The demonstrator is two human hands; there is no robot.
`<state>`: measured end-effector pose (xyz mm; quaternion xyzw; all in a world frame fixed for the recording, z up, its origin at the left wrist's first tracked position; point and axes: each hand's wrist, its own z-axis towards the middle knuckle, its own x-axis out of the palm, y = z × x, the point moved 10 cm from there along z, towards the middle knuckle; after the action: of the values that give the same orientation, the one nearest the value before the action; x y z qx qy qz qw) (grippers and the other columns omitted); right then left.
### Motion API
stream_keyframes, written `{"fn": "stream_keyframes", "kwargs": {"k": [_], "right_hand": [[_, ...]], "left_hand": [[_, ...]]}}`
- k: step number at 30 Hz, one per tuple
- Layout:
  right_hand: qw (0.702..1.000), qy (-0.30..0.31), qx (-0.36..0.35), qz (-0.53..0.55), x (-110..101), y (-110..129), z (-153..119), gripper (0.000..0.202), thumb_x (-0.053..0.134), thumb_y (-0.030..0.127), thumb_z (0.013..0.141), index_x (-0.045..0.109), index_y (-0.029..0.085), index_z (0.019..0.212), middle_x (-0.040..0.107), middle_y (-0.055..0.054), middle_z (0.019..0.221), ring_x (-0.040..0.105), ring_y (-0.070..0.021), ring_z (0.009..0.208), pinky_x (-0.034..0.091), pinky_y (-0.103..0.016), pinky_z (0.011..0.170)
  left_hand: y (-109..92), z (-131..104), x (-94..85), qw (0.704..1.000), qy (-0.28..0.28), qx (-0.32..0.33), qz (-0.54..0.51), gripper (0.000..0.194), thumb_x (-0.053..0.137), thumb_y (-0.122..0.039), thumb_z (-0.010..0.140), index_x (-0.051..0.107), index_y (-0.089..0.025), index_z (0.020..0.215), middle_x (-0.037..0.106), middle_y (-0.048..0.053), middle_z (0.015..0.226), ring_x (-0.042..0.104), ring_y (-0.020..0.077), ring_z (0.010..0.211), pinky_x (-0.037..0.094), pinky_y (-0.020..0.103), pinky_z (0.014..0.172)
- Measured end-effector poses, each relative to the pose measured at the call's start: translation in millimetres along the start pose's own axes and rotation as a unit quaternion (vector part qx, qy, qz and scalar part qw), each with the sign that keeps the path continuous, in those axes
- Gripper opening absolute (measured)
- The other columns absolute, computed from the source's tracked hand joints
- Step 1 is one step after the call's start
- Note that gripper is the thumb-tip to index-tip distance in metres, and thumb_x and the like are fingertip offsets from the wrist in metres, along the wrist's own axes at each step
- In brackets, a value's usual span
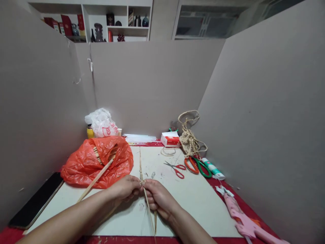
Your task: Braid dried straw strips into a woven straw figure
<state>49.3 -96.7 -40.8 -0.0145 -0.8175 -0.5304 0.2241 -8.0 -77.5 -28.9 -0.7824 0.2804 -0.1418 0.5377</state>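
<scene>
My left hand (127,187) and my right hand (158,197) meet over the middle of the board, both closed in a pinch. Between the fingertips they grip a thin straw braid (140,166), pale tan, that runs away from me across the board. Loose strips (150,209) of it trail toward me from under the right hand, and another strip passes beneath the left wrist. Exactly how the strips cross is hidden by the fingers. To the left, a long flat straw strip (98,178) sticks out of an orange plastic bag (76,171) that holds more of them.
Red-handled scissors (175,167), larger orange-and-green-handled shears (203,168), rope (189,142), a red-and-white box (170,139) and a pink glue gun (238,215) lie right. A phone (38,200) lies left. Glue sticks (139,138) and a white bag (103,122) are behind. Grey partitions (149,84) enclose the table.
</scene>
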Motion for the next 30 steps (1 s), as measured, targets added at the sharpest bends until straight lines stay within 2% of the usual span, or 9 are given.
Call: {"fn": "stream_keyframes", "kwargs": {"k": [3, 5, 8, 11, 16, 24, 27, 28, 30], "right_hand": [[0.994, -0.021, -0.012, -0.105, -5, 5, -2, 0.018, 0.049, 0.033, 0.077, 0.047, 0.018, 0.069, 0.025, 0.011, 0.045, 0.015, -0.0039, 0.035, 0.008, -0.019, 0.036], [0.977, -0.04, -0.047, -0.204, -7, 13, -2, 0.02, 0.045, 0.032, 0.08, 0.049, 0.017, 0.068, 0.029, 0.009, 0.045, 0.021, -0.0051, 0.037, 0.015, -0.02, 0.038], [0.928, -0.063, -0.119, -0.347, -4, 25, -4, 0.024, 0.044, 0.029, 0.08, 0.048, 0.015, 0.062, 0.04, 0.004, 0.053, 0.035, -0.0076, 0.05, 0.027, -0.02, 0.047], [0.883, -0.083, -0.151, -0.436, -3, 28, -6, 0.026, 0.04, 0.028, 0.083, 0.049, 0.015, 0.063, 0.049, 0.0, 0.06, 0.043, -0.0105, 0.058, 0.031, -0.021, 0.053], [0.817, -0.111, -0.166, -0.542, -2, 32, -12, 0.025, 0.037, 0.022, 0.085, 0.057, 0.015, 0.072, 0.062, -0.005, 0.071, 0.053, -0.0135, 0.066, 0.034, -0.022, 0.06], [0.719, -0.135, -0.126, -0.671, 0, 39, -23, 0.029, 0.036, 0.028, 0.088, 0.063, 0.016, 0.083, 0.067, -0.011, 0.082, 0.06, -0.0186, 0.074, 0.033, -0.026, 0.062], [0.704, -0.15, -0.123, -0.683, -1, 47, -31, 0.03, 0.037, 0.029, 0.087, 0.063, 0.016, 0.08, 0.067, -0.011, 0.08, 0.06, -0.0185, 0.072, 0.032, -0.027, 0.061], [0.71, -0.152, -0.124, -0.676, -1, 50, -34, 0.03, 0.037, 0.029, 0.087, 0.063, 0.015, 0.079, 0.067, -0.011, 0.079, 0.059, -0.018, 0.071, 0.033, -0.026, 0.061], [0.741, -0.14, -0.127, -0.644, 3, 52, -36, 0.03, 0.037, 0.026, 0.086, 0.061, 0.015, 0.074, 0.066, -0.009, 0.076, 0.058, -0.016, 0.069, 0.033, -0.024, 0.06]], "left_hand": [[-6, 2, -12.6, 0.997, -0.045, 0.044, 0.052, 0.015, 0.052, -0.028, 0.065, 0.054, -0.013, 0.063, 0.04, -0.007, 0.047, 0.027, 0.0042, 0.04, 0.016, 0.021, 0.042], [-6, 0, -15.8, 0.994, -0.051, 0.047, 0.08, 0.017, 0.05, -0.028, 0.067, 0.055, -0.012, 0.061, 0.04, -0.006, 0.047, 0.028, 0.0044, 0.041, 0.016, 0.021, 0.042], [1, -3, -13.6, 0.996, -0.039, 0.011, 0.074, 0.021, 0.047, -0.031, 0.071, 0.054, -0.014, 0.062, 0.034, -0.008, 0.045, 0.023, 0.0041, 0.037, 0.013, 0.022, 0.041], [7, -4, -9.7, 0.998, -0.027, -0.021, 0.05, 0.017, 0.048, -0.031, 0.071, 0.049, -0.017, 0.062, 0.03, -0.01, 0.043, 0.018, 0.0039, 0.034, 0.009, 0.023, 0.039], [5, -4, -4.1, 0.998, -0.01, -0.029, 0.047, 0.016, 0.045, -0.028, 0.072, 0.048, -0.018, 0.06, 0.025, -0.01, 0.036, 0.015, 0.0045, 0.031, 0.007, 0.024, 0.036], [4, -1, -6.3, 0.996, -0.032, -0.03, 0.072, 0.018, 0.048, -0.029, 0.07, 0.047, -0.017, 0.057, 0.028, -0.01, 0.035, 0.016, 0.0037, 0.031, 0.006, 0.023, 0.037], [8, 3, -8.0, 0.996, -0.035, -0.018, 0.079, 0.019, 0.047, -0.031, 0.071, 0.051, -0.017, 0.06, 0.028, -0.01, 0.036, 0.017, 0.0044, 0.032, 0.007, 0.023, 0.037], [8, 5, -8.1, 0.996, -0.034, -0.01, 0.078, 0.019, 0.047, -0.031, 0.071, 0.052, -0.016, 0.06, 0.028, -0.01, 0.036, 0.017, 0.0045, 0.033, 0.007, 0.023, 0.037], [8, 6, -7.9, 0.997, -0.034, 0.003, 0.068, 0.019, 0.047, -0.031, 0.07, 0.051, -0.016, 0.059, 0.028, -0.01, 0.038, 0.017, 0.0042, 0.034, 0.007, 0.023, 0.037]]}}
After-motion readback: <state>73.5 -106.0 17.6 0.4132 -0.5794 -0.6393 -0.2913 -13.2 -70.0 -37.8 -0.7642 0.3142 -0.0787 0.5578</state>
